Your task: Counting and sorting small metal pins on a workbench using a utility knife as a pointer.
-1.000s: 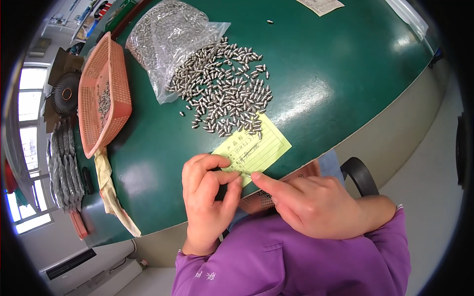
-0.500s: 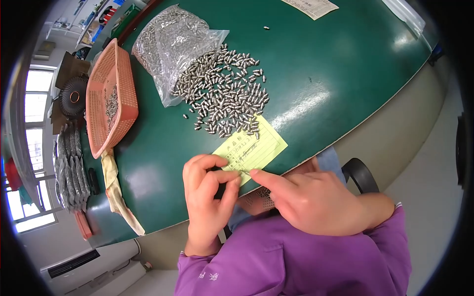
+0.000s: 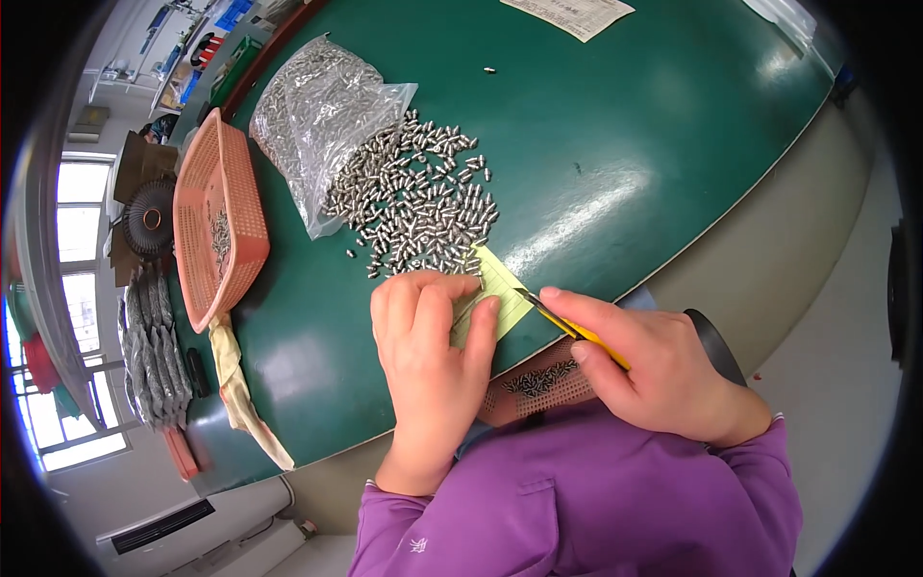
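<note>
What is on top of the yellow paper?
Metal pieces overlap the far corner of the yellow paper, and the left hand covers its left part. The tip of the yellow tool appears over its right side. Whatever lies under the hand is hidden.

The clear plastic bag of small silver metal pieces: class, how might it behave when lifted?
The clear plastic bag would probably sag, its film being wrinkled. It is likely heavy for its size, looking well filled with metal. Its small silver metal pieces might spill, since many lie loose beside it.
</note>
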Available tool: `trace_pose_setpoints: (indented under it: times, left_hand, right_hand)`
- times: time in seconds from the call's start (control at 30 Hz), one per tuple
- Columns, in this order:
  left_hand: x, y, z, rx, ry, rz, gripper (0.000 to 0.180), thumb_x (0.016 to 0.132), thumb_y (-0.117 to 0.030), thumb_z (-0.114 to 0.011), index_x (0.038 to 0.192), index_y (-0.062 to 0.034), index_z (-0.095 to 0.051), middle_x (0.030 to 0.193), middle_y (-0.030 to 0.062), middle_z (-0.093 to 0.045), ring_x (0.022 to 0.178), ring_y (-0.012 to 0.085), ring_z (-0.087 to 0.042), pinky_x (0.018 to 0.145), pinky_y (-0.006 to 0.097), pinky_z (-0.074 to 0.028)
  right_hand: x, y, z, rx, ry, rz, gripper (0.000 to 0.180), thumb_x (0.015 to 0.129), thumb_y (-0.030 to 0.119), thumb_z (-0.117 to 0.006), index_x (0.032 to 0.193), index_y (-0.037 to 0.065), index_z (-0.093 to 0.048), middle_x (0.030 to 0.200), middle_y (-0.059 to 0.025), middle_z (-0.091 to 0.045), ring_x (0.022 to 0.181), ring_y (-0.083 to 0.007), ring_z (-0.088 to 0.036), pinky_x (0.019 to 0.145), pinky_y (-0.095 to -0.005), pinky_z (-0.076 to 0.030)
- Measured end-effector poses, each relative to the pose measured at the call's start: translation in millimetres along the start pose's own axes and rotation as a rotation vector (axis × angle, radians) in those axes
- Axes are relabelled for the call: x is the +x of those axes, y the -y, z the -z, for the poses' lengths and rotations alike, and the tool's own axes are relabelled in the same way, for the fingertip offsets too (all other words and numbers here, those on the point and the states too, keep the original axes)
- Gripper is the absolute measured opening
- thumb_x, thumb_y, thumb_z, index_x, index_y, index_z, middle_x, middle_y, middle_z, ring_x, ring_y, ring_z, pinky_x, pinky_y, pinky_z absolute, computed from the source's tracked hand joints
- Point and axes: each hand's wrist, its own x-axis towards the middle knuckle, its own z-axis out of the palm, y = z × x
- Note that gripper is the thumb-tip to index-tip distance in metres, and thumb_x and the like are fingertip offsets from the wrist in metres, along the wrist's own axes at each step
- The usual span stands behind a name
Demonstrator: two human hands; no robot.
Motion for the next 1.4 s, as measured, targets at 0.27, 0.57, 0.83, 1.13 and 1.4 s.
trace_pose_setpoints:
  times: [0.27,0.57,0.83,1.13,1.4]
  left_hand:
    - [1,1,0,0.045,0.015,-0.02,0.018,0.076,0.0,-0.076,0.088,-0.0055,-0.065,0.094,0.0099,-0.061,0.092,0.0306,-0.056,0.083,0.041,-0.045]
    - [-14,4,18,-0.041,0.121,-0.032,0.021,0.076,0.004,-0.074,0.095,-0.0045,-0.068,0.097,0.0098,-0.062,0.097,0.0301,-0.058,0.087,0.04,-0.045]
    - [-19,3,16,-0.094,0.093,0.042,0.021,0.076,0.002,-0.077,0.094,-0.0046,-0.069,0.098,0.0093,-0.063,0.097,0.0296,-0.058,0.086,0.039,-0.046]
    - [-16,2,9,-0.062,0.072,0.02,0.02,0.071,0.003,-0.078,0.086,-0.0055,-0.066,0.093,0.0083,-0.061,0.095,0.0294,-0.058,0.083,0.04,-0.047]
    - [-16,3,6,-0.076,0.053,0.016,0.021,0.068,0.003,-0.078,0.082,-0.0054,-0.064,0.091,0.0091,-0.061,0.092,0.0298,-0.058,0.081,0.04,-0.047]
  right_hand:
    - [1,-1,1,0.054,0.015,-0.006,0.049,0.088,0.002,-0.067,0.136,0.008,-0.062,0.084,-0.0084,-0.071,0.065,-0.0234,-0.068,0.058,-0.0359,-0.055]
    - [-3,5,-7,-0.026,0.056,0.049,0.05,0.088,0.007,-0.067,0.137,0.008,-0.061,0.07,-0.0027,-0.063,0.061,-0.0204,-0.064,0.064,-0.0353,-0.057]
    - [-2,15,-9,-0.094,0.076,0.038,0.052,0.085,0.005,-0.068,0.136,0.009,-0.062,0.074,-0.006,-0.062,0.063,-0.0231,-0.064,0.058,-0.0363,-0.055]
    - [-3,20,-11,-0.24,0.104,0.066,0.052,0.084,0.007,-0.068,0.136,0.006,-0.062,0.074,-0.0038,-0.058,0.062,-0.0203,-0.062,0.056,-0.0332,-0.055]
    - [-3,21,-10,-0.283,0.112,0.087,0.054,0.082,0.007,-0.069,0.135,0.006,-0.063,0.075,-0.0038,-0.058,0.06,-0.0176,-0.062,0.056,-0.0322,-0.055]
